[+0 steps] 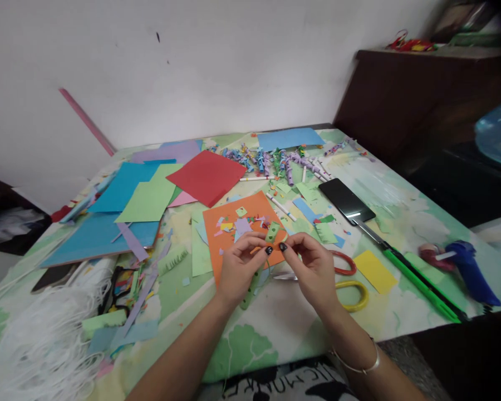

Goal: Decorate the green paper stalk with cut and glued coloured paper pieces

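My left hand [241,266] and my right hand [312,268] meet over the near middle of the table, both pinching a light green paper strip [271,233] with punched holes. The strip hangs down past my left palm to the tabletop. Just behind my fingers lies an orange paper sheet [242,224] strewn with small coloured scraps. Scissors with a red and a yellow handle loop [350,284] lie right of my right hand, their blades partly hidden beneath it.
Red [206,175], green and blue paper sheets cover the left and back. Rolled paper curls [275,160] lie at the back. A black phone [346,200], green cutter [417,278], yellow paper [374,270] and blue glue gun [470,270] sit right. White strings [45,340] pile at near left.
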`<action>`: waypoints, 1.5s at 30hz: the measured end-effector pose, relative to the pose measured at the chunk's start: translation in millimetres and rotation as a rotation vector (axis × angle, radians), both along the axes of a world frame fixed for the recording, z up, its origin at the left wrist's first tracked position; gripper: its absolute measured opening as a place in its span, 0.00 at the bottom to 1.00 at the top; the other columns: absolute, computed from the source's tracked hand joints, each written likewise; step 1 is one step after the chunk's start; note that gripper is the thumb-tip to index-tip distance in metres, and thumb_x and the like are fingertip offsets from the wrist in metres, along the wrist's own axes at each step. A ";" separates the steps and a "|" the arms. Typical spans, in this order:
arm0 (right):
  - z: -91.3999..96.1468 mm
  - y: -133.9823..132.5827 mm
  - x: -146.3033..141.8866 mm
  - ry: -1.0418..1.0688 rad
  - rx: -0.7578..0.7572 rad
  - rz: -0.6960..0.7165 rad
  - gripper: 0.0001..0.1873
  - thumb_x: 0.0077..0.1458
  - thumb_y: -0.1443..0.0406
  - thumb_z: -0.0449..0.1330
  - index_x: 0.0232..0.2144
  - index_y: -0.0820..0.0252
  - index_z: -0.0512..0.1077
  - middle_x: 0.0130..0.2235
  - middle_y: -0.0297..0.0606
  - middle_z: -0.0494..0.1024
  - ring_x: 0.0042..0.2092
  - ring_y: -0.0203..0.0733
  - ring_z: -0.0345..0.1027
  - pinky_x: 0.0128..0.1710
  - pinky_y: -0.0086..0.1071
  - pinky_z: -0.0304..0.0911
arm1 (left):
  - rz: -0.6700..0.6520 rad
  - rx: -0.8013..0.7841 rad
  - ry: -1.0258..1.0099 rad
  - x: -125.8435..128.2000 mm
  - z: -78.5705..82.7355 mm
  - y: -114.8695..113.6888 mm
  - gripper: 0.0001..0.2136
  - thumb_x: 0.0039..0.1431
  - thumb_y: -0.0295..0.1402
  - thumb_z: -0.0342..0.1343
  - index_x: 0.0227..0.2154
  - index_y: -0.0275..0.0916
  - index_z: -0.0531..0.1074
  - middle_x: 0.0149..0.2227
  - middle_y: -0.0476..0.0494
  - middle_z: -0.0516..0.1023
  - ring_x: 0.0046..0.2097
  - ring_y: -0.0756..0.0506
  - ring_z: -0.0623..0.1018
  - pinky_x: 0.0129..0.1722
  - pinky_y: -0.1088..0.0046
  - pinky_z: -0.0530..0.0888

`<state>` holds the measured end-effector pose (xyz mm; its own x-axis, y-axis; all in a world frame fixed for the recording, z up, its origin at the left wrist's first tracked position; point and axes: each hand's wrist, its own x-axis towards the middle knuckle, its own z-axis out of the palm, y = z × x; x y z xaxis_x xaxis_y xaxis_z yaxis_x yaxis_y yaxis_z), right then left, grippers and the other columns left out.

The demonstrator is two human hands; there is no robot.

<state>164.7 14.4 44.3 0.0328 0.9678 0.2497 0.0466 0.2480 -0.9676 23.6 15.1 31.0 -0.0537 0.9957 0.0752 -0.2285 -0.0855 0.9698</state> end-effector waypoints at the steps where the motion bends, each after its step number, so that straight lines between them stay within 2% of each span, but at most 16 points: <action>1: -0.1 0.3 -0.1 0.036 -0.013 -0.005 0.06 0.54 0.65 0.59 0.26 0.59 0.67 0.26 0.32 0.68 0.29 0.34 0.60 0.29 0.29 0.57 | 0.001 -0.004 -0.002 0.0 -0.1 0.1 0.01 0.49 0.30 0.62 0.26 0.40 0.77 0.40 0.44 0.72 0.44 0.47 0.72 0.45 0.72 0.68; 4: -0.5 1.7 -0.6 0.153 -0.065 0.037 0.03 0.52 0.65 0.60 0.29 0.58 0.68 0.29 0.32 0.70 0.31 0.34 0.62 0.32 0.28 0.59 | -0.004 0.001 -0.014 -0.2 -1.0 0.6 0.01 0.49 0.30 0.62 0.26 0.40 0.77 0.40 0.44 0.72 0.44 0.46 0.73 0.46 0.71 0.68; 7: -0.7 3.2 -1.6 0.224 -0.102 0.090 0.04 0.50 0.65 0.61 0.30 0.58 0.69 0.30 0.33 0.71 0.33 0.35 0.65 0.33 0.28 0.61 | -0.004 0.011 -0.011 -0.2 -2.0 0.6 0.01 0.50 0.30 0.61 0.27 0.39 0.77 0.41 0.44 0.72 0.45 0.46 0.72 0.47 0.71 0.68; 17: -1.7 5.1 -3.8 0.257 -0.155 0.052 0.05 0.47 0.64 0.61 0.25 0.59 0.68 0.27 0.32 0.69 0.31 0.34 0.63 0.33 0.28 0.62 | -0.004 0.041 0.013 2.1 3.6 -0.7 0.02 0.47 0.29 0.63 0.26 0.39 0.76 0.40 0.43 0.72 0.44 0.46 0.73 0.42 0.71 0.71; 28: -3.5 3.8 -9.7 0.344 -0.142 0.048 0.04 0.48 0.65 0.62 0.26 0.59 0.70 0.28 0.31 0.70 0.31 0.33 0.63 0.34 0.27 0.61 | 0.031 0.014 0.024 4.8 9.7 -0.6 0.02 0.46 0.28 0.63 0.23 0.38 0.75 0.38 0.44 0.73 0.42 0.47 0.74 0.42 0.72 0.71; 34: -8.6 9.3 -5.7 0.391 -0.222 -0.002 0.05 0.48 0.63 0.62 0.29 0.60 0.73 0.29 0.32 0.72 0.30 0.33 0.62 0.32 0.28 0.59 | 0.026 0.007 0.035 0.2 7.2 3.3 0.04 0.45 0.28 0.62 0.28 0.38 0.76 0.38 0.43 0.76 0.45 0.46 0.74 0.46 0.71 0.70; 38: -2.3 16.8 2.2 0.344 -0.265 -0.004 0.10 0.50 0.63 0.58 0.34 0.61 0.75 0.33 0.38 0.75 0.29 0.34 0.62 0.31 0.30 0.60 | 0.095 -0.031 -0.021 -6.0 2.9 10.0 0.11 0.43 0.27 0.64 0.33 0.39 0.74 0.36 0.46 0.75 0.41 0.48 0.75 0.41 0.73 0.72; 42: 5.7 30.7 2.6 0.187 -0.271 0.083 0.10 0.46 0.63 0.60 0.34 0.60 0.73 0.36 0.38 0.76 0.34 0.37 0.67 0.33 0.30 0.62 | 0.180 -0.066 -0.125 -14.2 -0.1 17.8 0.17 0.43 0.29 0.64 0.39 0.40 0.68 0.40 0.47 0.73 0.39 0.50 0.75 0.31 0.79 0.70; 45: -1.6 40.8 -6.8 0.115 -0.285 0.251 0.14 0.43 0.62 0.64 0.34 0.60 0.71 0.38 0.38 0.76 0.39 0.40 0.69 0.38 0.34 0.65 | 0.231 -0.031 -0.166 -19.9 -1.1 23.1 0.19 0.43 0.28 0.64 0.40 0.40 0.65 0.40 0.47 0.72 0.38 0.51 0.75 0.35 0.77 0.71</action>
